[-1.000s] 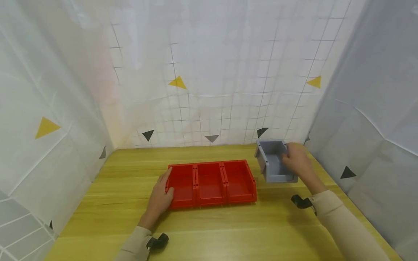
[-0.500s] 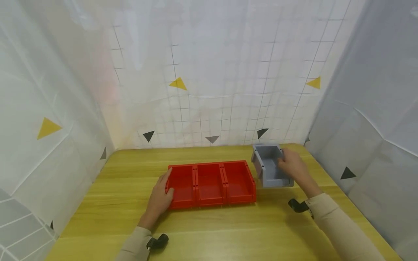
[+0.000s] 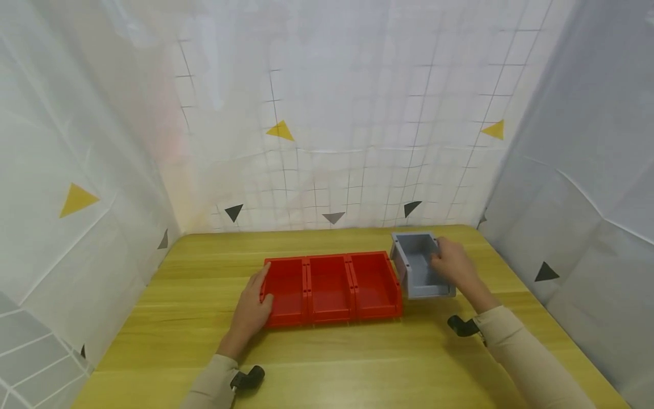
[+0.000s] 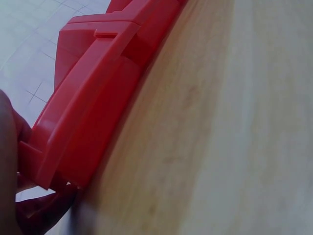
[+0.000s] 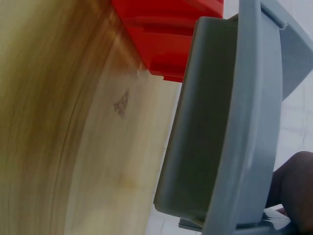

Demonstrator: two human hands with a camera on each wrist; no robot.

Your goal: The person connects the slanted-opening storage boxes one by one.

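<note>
Three red storage bins [image 3: 329, 287] stand side by side in a row on the wooden table, with their low fronts toward me. My left hand [image 3: 250, 304] grips the left wall of the leftmost bin, its thumb over the rim; the left wrist view shows the red bin [image 4: 93, 107] between thumb and fingers. A grey storage bin [image 3: 421, 264] is raised off the table, just right of the rightmost red bin. My right hand [image 3: 455, 264] holds it by its right wall, thumb inside and the other fingers mostly hidden. Its underside shows in the right wrist view.
The wooden table [image 3: 327, 363] extends in front of the bins and to the left. White sheeting [image 3: 332, 113] with grid lines and triangle marks rises behind the table and along both sides.
My right hand has moved the grey bin left and toward me, lower and nearer to the rightmost red bin. The left hand and the red bins have stayed put.
</note>
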